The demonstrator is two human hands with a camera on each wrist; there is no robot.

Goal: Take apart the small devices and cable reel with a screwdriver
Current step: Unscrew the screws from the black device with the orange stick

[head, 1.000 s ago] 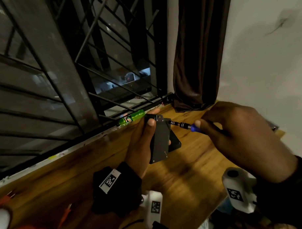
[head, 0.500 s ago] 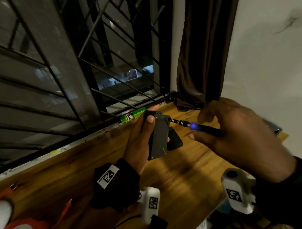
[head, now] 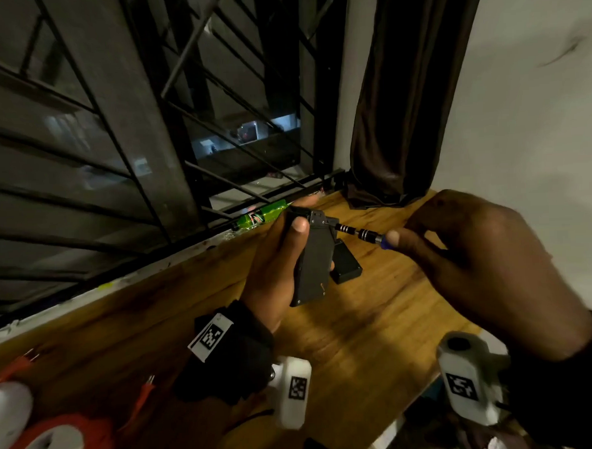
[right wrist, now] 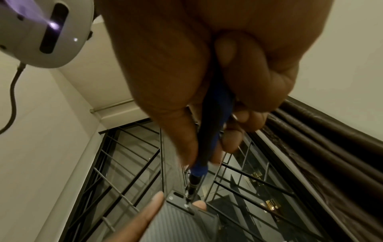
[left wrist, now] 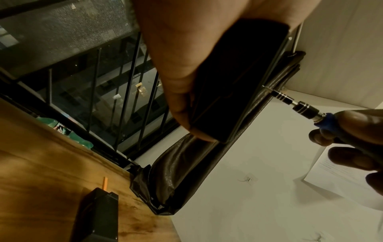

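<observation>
Head view shows the left hand (head: 275, 258) wrapped around a flat, dark grey rectangular device (head: 314, 260), thumb pressed on its near face and fingers curled behind, holding it upright above the wooden tabletop (head: 359, 339). The right hand (head: 484, 261) pinches the blue handle of a slim precision screwdriver (head: 360, 233) with a ringed black metal shaft; its tip meets a screw at the device's upper end. From the right wrist, the thumb and fingers (right wrist: 182, 124) close round the handle, and the bit sits on the ribbed casing's end plate. A second small black box-shaped device (head: 346, 263) lies on the tabletop just behind the held one. A green plastic bottle (head: 261, 217) lies along the window sill by the black metal window grille (head: 216, 92). A dark brown curtain (head: 408, 103) hangs at the table's far corner. An orange and white cable reel (head: 47, 441) sits at the near left edge, well apart from both hands.
</observation>
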